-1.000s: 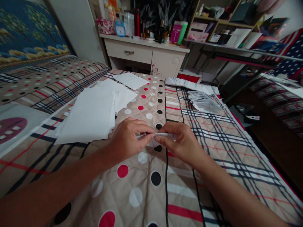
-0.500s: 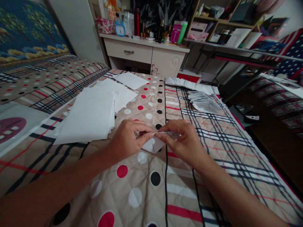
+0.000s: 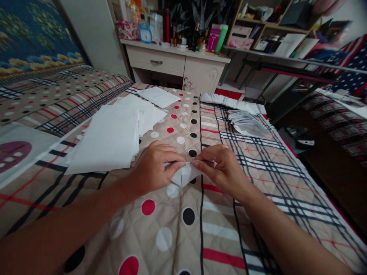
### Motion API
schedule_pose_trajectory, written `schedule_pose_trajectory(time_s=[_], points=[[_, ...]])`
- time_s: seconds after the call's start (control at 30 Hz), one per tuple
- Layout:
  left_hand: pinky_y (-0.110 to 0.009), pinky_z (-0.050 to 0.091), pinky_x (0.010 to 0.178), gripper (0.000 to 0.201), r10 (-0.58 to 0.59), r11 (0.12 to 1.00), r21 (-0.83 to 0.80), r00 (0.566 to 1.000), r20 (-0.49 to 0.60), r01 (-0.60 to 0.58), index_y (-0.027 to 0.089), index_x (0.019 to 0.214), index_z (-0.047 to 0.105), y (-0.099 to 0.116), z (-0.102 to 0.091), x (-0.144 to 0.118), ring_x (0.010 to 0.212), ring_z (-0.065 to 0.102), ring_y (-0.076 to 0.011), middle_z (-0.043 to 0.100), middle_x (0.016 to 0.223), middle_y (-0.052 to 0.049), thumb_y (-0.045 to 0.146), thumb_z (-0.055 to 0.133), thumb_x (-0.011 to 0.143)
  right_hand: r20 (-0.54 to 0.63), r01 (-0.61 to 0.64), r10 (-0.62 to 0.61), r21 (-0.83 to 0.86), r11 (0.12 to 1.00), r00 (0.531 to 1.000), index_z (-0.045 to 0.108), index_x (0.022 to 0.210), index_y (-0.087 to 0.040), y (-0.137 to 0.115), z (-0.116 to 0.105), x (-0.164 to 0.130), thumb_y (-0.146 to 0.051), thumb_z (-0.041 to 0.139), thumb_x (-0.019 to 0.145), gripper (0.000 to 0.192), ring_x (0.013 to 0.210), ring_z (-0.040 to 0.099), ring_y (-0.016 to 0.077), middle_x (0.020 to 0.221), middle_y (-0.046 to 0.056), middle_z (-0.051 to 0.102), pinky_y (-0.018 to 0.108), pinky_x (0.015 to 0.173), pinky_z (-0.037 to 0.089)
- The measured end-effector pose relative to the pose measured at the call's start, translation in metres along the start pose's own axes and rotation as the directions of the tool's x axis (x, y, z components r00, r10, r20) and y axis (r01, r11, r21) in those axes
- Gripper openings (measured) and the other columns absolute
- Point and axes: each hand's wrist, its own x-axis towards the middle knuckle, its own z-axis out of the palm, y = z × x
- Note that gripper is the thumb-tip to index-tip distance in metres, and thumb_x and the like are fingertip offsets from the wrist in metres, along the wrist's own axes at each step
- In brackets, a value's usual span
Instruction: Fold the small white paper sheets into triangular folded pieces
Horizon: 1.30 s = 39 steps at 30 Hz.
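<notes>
A small piece of folded white paper (image 3: 185, 175) is pinched between both hands above the patterned bedspread (image 3: 166, 217). My left hand (image 3: 159, 164) grips its upper edge on the left, thumb against fingers. On the other side my right hand (image 3: 219, 164) pinches the same edge, its fingertips a short way from the left ones. A crease runs down the paper's front, and its lower corner points towards me. The fingers hide part of its back. Left of my left hand lies a thick stack of white paper sheets (image 3: 106, 137).
Beyond the stack rests another white sheet (image 3: 159, 97). At the right, a row of folded papers (image 3: 232, 102) and a fanned bundle of folded papers (image 3: 248, 124) lie on the bed. A plastic bag (image 3: 20, 149) is at the left edge; a white dresser (image 3: 172, 63) stands behind.
The folded paper has turned slightly between my fingers, and its crease and lower corner have moved left. More of its front now shows. Both hands keep their pinch.
</notes>
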Motion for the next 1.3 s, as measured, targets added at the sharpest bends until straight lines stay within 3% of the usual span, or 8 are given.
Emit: schedule_pose_trajectory(time_s=[0.27, 0.5, 0.6, 0.7, 0.8, 0.97, 1.13, 1.3], points=[[-0.024, 0.043, 0.070, 0.017, -0.288, 0.953, -0.102, 0.958, -0.019, 0.284, 0.016, 0.070, 0.071, -0.044, -0.010, 0.000, 0.069, 0.061, -0.0118, 0.069, 0.075, -0.001, 0.023, 0.064, 0.084, -0.030, -0.312, 0.321, 0.163, 0.936, 0.947, 0.071, 0.073, -0.010, 0.041, -0.017, -0.002, -0.040, 0.064, 0.083, 0.032, 0.064, 0.052, 0.0127, 0.071, 0.006, 0.063, 0.023, 0.057, 0.033], [-0.018, 0.045, 0.059, 0.040, -0.681, 0.636, -0.553, 0.729, -0.073, 0.539, 0.012, 0.080, 0.063, -0.054, -0.008, -0.002, 0.063, 0.056, -0.0099, 0.063, 0.073, -0.005, 0.052, 0.063, 0.084, -0.108, -0.410, 0.545, 0.542, 0.733, 0.832, 0.065, 0.068, -0.010, 0.045, -0.011, 0.000, -0.048, 0.077, 0.068, 0.040, 0.056, 0.044, 0.0100, 0.063, 0.005, 0.055, 0.021, 0.053, 0.032], [-0.019, 0.050, 0.062, 0.060, -0.651, 0.482, -0.696, 0.749, 0.123, 0.532, 0.012, 0.105, 0.063, -0.040, -0.001, 0.001, 0.072, 0.061, -0.0128, 0.066, 0.089, -0.009, 0.065, 0.069, 0.077, -0.065, -0.401, 0.530, 0.579, 0.710, 0.845, 0.063, 0.067, -0.010, 0.035, 0.004, -0.001, -0.049, 0.077, 0.070, 0.042, 0.054, 0.039, 0.0084, 0.061, 0.004, 0.051, 0.020, 0.050, 0.028], [-0.019, 0.048, 0.055, 0.055, -0.669, 0.388, -0.714, 0.711, 0.217, 0.583, 0.010, 0.090, 0.064, -0.028, 0.005, 0.002, 0.063, 0.059, -0.0119, 0.065, 0.079, -0.007, 0.058, 0.080, 0.068, -0.038, -0.385, 0.485, 0.556, 0.737, 0.874, 0.062, 0.069, -0.010, 0.027, 0.016, -0.004, -0.049, 0.073, 0.076, 0.041, 0.055, 0.040, 0.0087, 0.062, 0.004, 0.051, 0.020, 0.050, 0.029], [-0.017, 0.041, 0.046, 0.046, -0.698, 0.369, -0.689, 0.676, 0.238, 0.623, 0.010, 0.073, 0.061, -0.021, 0.007, 0.001, 0.052, 0.051, -0.0083, 0.060, 0.065, -0.004, 0.052, 0.081, 0.067, 0.060, -0.416, 0.442, 0.469, 0.779, 0.895, 0.059, 0.067, -0.010, 0.019, 0.019, -0.005, -0.050, 0.069, 0.078, 0.042, 0.054, 0.041, 0.0089, 0.061, 0.004, 0.051, 0.020, 0.047, 0.029], [-0.016, 0.040, 0.046, 0.040, -0.575, 0.429, -0.632, 0.734, 0.360, 0.646, 0.010, 0.073, 0.066, -0.005, 0.010, 0.002, 0.050, 0.050, -0.0079, 0.059, 0.061, -0.002, 0.048, 0.078, 0.072, 0.181, -0.388, 0.345, 0.362, 0.847, 0.921, 0.062, 0.070, -0.009, 0.005, 0.019, -0.003, -0.048, 0.060, 0.086, 0.042, 0.056, 0.042, 0.0086, 0.064, 0.004, 0.053, 0.019, 0.049, 0.030], [-0.016, 0.037, 0.045, 0.032, -0.578, 0.504, -0.626, 0.771, 0.267, 0.595, 0.010, 0.070, 0.066, -0.003, 0.010, 0.003, 0.048, 0.048, -0.0074, 0.057, 0.057, -0.002, 0.041, 0.075, 0.074, 0.207, -0.359, 0.297, 0.412, 0.838, 0.932, 0.058, 0.068, -0.009, 0.007, 0.023, -0.006, -0.049, 0.060, 0.090, 0.045, 0.055, 0.039, 0.0069, 0.062, 0.002, 0.049, 0.018, 0.048, 0.028], [-0.017, 0.036, 0.042, 0.035, -0.704, 0.430, -0.683, 0.693, 0.156, 0.591, 0.011, 0.067, 0.062, -0.027, 0.007, 0.001, 0.048, 0.048, -0.0081, 0.057, 0.058, -0.002, 0.041, 0.080, 0.065, 0.251, -0.414, 0.331, 0.493, 0.765, 0.910, 0.062, 0.072, -0.008, 0.020, 0.017, -0.005, -0.052, 0.068, 0.083, 0.046, 0.054, 0.042, 0.0074, 0.064, 0.004, 0.054, 0.018, 0.049, 0.031]])
